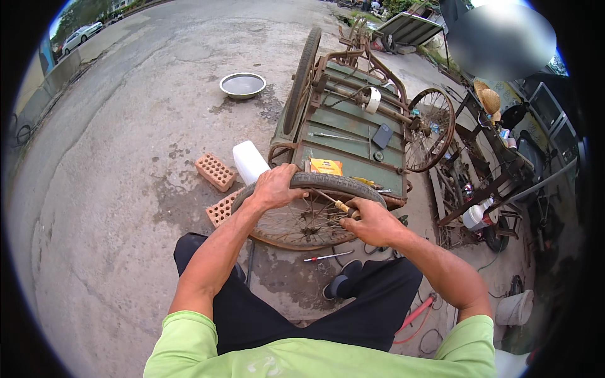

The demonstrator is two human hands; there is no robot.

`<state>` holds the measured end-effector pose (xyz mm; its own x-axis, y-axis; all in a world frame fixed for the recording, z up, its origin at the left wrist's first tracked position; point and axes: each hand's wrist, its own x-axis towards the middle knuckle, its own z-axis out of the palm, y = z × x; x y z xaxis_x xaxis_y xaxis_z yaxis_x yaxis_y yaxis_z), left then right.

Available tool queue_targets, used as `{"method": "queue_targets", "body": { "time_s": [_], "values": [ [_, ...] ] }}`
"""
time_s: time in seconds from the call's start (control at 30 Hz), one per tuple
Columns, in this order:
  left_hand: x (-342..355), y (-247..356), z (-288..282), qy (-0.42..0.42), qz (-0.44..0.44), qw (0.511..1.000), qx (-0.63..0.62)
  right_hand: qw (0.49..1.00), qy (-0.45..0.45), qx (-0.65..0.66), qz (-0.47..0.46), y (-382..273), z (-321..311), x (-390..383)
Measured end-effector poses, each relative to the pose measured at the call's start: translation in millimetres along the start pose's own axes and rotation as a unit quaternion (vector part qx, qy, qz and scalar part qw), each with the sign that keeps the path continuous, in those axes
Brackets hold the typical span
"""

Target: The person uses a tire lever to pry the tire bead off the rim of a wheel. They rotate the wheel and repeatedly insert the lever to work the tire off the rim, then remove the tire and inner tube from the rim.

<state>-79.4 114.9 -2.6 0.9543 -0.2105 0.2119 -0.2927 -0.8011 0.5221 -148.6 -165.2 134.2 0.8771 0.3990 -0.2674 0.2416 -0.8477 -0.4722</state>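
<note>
A spoked wheel with a black tyre [337,183] stands tilted in front of my knees, against the near end of an upturned green cart [353,148]. My left hand [276,188] is closed over the top of the tyre, thumb toward the spokes. In my right hand [373,222] is a screwdriver [342,206] with a yellowish handle, gripped in a fist. Its thin shaft slants up and left to the rim's inner edge; the tip's exact contact is hard to make out.
Left of the wheel are a white plastic jug [250,162] and perforated bricks [215,172]. A metal basin [242,85] sits farther off. On the cart lie a phone [382,135] and a yellow box [326,166]. A red-ended tool [328,257] lies between my feet.
</note>
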Motion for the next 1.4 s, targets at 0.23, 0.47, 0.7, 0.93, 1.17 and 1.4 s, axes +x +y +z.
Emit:
{"method": "queue_targets", "body": {
  "time_s": [0.23,0.47,0.7,0.93,1.17,1.4],
  "values": [
    [18.2,-0.1,35.3,0.148,0.095,0.984,0.025,0.895,0.028,0.431,0.115,35.0,102.6,1.7],
    [28.3,2.9,51.8,0.224,0.085,0.968,0.074,0.908,0.310,0.276,-0.050,73.6,244.1,87.1],
    [43.6,8.1,31.9,0.083,0.063,0.994,-0.012,0.918,0.269,0.289,0.038,82.3,266.1,135.4],
    [52.5,6.3,4.2,-0.056,-0.005,0.998,-0.005,0.934,0.287,0.212,-0.009,80.8,262.4,136.6],
    [56.5,15.2,66.2,0.156,0.026,0.976,0.150,0.952,0.237,0.179,0.076,68.1,252.3,174.7],
    [49.2,22.0,89.8,0.319,0.057,0.938,0.120,0.965,0.191,0.152,0.094,67.1,250.1,181.7]
  ]
}}
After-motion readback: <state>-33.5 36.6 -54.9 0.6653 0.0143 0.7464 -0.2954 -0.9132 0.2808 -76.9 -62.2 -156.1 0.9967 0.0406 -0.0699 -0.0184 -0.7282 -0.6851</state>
